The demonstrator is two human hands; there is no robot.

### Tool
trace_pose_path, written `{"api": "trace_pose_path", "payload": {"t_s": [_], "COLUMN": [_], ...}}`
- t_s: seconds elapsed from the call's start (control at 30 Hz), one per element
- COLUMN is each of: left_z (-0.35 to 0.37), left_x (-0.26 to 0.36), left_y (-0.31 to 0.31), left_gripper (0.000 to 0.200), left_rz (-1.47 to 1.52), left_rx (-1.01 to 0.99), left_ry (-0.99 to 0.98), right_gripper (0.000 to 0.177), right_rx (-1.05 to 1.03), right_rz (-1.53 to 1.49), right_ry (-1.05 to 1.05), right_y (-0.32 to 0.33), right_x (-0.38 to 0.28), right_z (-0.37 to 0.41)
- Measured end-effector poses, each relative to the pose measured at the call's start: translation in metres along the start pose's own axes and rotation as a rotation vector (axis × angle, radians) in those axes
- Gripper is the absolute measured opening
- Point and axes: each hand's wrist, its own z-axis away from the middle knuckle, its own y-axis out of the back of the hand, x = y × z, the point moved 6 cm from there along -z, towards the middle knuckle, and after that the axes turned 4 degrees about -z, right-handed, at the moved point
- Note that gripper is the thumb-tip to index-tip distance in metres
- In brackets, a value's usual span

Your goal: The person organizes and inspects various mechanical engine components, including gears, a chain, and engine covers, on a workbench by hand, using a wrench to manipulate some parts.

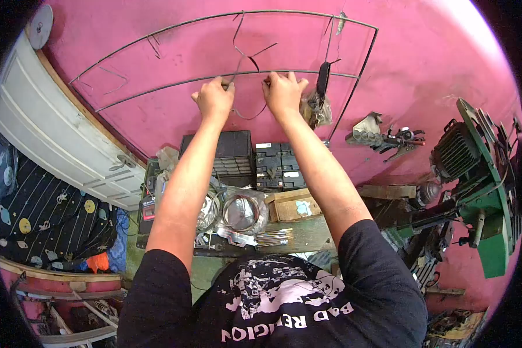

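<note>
High on the pink wall hangs a wire frame, above a bench crowded with black boxes and metal rings. Both hands reach the frame's lower bar, where the left hand has its grip clenched on a bent wire. The right hand, near it, pinches the same wire's slack loop.

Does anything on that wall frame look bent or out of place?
Yes: a kinked wire zigzags crookedly between the wire frame's two curved bars, unlike their smooth arcs, just above the left hand and right hand at the lower bar.
</note>
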Motion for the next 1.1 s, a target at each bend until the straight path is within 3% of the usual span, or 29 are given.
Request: {"api": "trace_pose_path", "payload": {"t_s": [0.27,0.43,0.5,0.57,0.63,0.73,0.87,0.9,0.97,1.03,1.1], "left_z": [0.044,0.135,0.201,0.269,0.324,0.354,0.345,0.343,0.338,0.344,0.345], "left_x": [-0.011,-0.056,-0.095,-0.131,-0.152,-0.160,-0.169,-0.172,-0.178,-0.192,-0.197], "left_y": [-0.013,-0.027,-0.051,-0.067,-0.062,-0.038,-0.036,-0.036,-0.031,-0.036,-0.034], "left_gripper": [0.026,0.026,0.034,0.041,0.049,0.043,0.044,0.044,0.037,0.033,0.035], "left_rz": [0.019,0.122,0.039,-0.143,-0.186,-0.113,-0.219,-0.220,-0.196,-0.174,-0.251], "left_rx": [-0.165,-0.295,-0.458,-0.635,-0.784,-0.650,-0.695,-0.696,-0.639,-0.618,-0.628], "left_ry": [-0.046,0.015,0.014,0.024,0.013,-0.072,-0.159,-0.157,-0.158,-0.144,-0.150], "right_gripper": [0.024,0.024,0.026,0.029,0.029,0.042,0.043,0.043,0.043,0.038,0.034], "right_rx": [-0.124,-0.164,-0.339,-0.535,-0.683,-0.943,-1.062,-1.064,-1.062,-0.967,-0.741], "right_rz": [-0.080,-0.170,-0.173,-0.171,-0.088,-0.118,-0.169,-0.171,-0.033,-0.071,-0.050], "right_ry": [-0.126,-0.240,-0.234,-0.380,-0.352,-0.385,-0.397,-0.396,-0.201,-0.208,-0.081], "right_y": [-0.014,-0.022,-0.033,-0.042,-0.059,-0.057,-0.059,-0.063,-0.069,-0.068,-0.066], "right_x": [-0.013,-0.025,-0.037,-0.046,-0.054,-0.071,-0.090,-0.093,-0.103,-0.107,-0.107], "right_z": [0.060,0.154,0.211,0.273,0.345,0.377,0.368,0.374,0.383,0.401,0.407]}}
